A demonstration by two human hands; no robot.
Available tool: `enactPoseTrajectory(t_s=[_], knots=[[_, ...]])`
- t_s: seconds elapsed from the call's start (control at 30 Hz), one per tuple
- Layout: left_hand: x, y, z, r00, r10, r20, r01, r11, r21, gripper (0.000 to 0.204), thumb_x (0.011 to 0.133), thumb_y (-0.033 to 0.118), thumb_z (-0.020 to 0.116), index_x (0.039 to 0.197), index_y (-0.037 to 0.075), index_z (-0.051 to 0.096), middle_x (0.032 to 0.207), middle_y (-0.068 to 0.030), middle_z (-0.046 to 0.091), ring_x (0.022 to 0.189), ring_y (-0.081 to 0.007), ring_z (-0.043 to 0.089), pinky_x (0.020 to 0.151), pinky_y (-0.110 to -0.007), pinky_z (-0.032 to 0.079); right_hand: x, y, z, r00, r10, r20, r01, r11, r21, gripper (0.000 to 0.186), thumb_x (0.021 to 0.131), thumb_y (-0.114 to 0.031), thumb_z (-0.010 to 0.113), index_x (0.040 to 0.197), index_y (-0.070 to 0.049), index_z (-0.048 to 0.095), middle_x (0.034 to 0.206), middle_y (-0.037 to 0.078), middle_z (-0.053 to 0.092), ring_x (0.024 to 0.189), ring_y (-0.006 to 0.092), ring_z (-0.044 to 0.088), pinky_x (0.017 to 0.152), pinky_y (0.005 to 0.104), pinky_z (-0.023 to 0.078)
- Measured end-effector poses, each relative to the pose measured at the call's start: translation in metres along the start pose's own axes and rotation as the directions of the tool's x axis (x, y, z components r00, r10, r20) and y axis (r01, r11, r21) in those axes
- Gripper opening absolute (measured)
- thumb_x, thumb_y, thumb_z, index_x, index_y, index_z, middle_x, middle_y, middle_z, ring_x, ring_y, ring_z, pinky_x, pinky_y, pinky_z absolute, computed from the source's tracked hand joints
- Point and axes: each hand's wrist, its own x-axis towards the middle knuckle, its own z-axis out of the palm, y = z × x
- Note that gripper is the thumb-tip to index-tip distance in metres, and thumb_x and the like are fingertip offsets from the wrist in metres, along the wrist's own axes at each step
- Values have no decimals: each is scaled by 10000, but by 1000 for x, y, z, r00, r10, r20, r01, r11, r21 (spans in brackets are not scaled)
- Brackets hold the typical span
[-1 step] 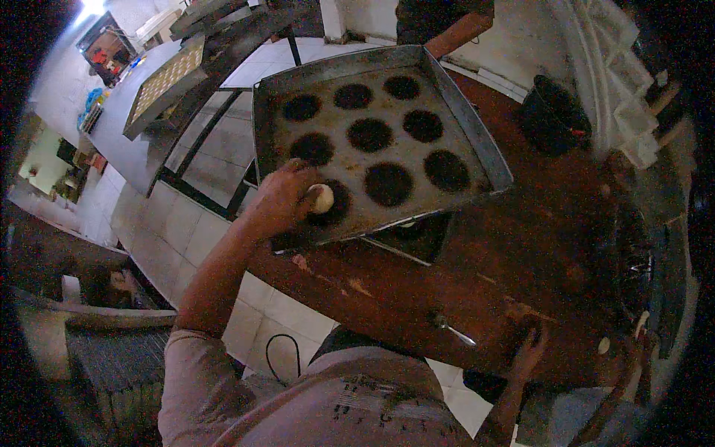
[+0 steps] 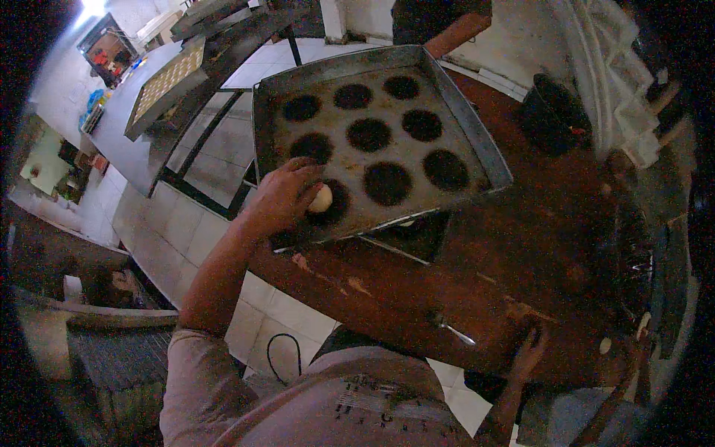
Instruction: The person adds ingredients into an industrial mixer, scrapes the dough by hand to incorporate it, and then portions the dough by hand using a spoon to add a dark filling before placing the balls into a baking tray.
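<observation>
A shallow metal baking tray (image 2: 480,160) with dark round patches in rows stands at the table's left end. My left hand (image 2: 281,197) reaches over its near left corner, thumb and fingers closed about a small pale ball (image 2: 321,199), which looks like dough. The ball is at the nearest left dark patch; whether it touches the tray is hard to tell. On the reddish-brown table (image 2: 402,290), my right hand (image 2: 530,349) is low near the front edge, its fingertips lost in shadow. A metal spoon-like utensil (image 2: 456,333) lies to its left.
Another person's forearm (image 2: 460,36) shows beyond the tray, and another arm (image 2: 629,372) at the far right beside a pale disc (image 2: 605,346). A black bucket (image 2: 553,115) is at the back right. Farther left, a table holds a tray of small pale pieces (image 2: 167,86).
My left hand's fingers have shifted slightly around the pale ball and look straighter. The ball, tray and right hand stay nearly where they were.
</observation>
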Motion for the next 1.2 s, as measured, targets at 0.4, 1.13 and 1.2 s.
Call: enactPoseTrajectory(t_s=[0.4, 1.13, 1.2], knots=[[-29, -22, 23, 899, 379, 220, -437, 818, 375, 505, 798, 151, 471, 1252, -54, 383, 1275, -278, 423, 1211, -384, 412, 892, -406, 453, -13, -20, 30, 987, -140, -78, 133, 987, -87, 364, 911, -231, 463, 1193, -6, 509, 1245, 200, 479, 1188, 351, 408, 1028, 422, 298], [-8, 60, 67, 871, -61, -487, -135, 924, -358, 368, 828, 116, 544, 1184, 29, 505, 1182, -168, 526, 1081, -281, 501, 920, -386, 395, -33, -27, 43, 958, -209, -199, 213, 977, 2, 282, 782, -101, 595, 1062, -73, 572, 1095, 147, 516, 1024, 354, 476, 936, 466, 353], [-21, 94, 79, 929, 116, -351, -219, 938, -270, 298, 822, 92, 549, 1112, 22, 532, 1136, -162, 557, 1064, -290, 516, 913, -389, 404, -33, -31, 46, 963, -231, -140, 239, 970, 51, 277, 779, -102, 600, 1054, -81, 576, 1097, 143, 516, 1036, 351, 471, 942, 464, 350]])
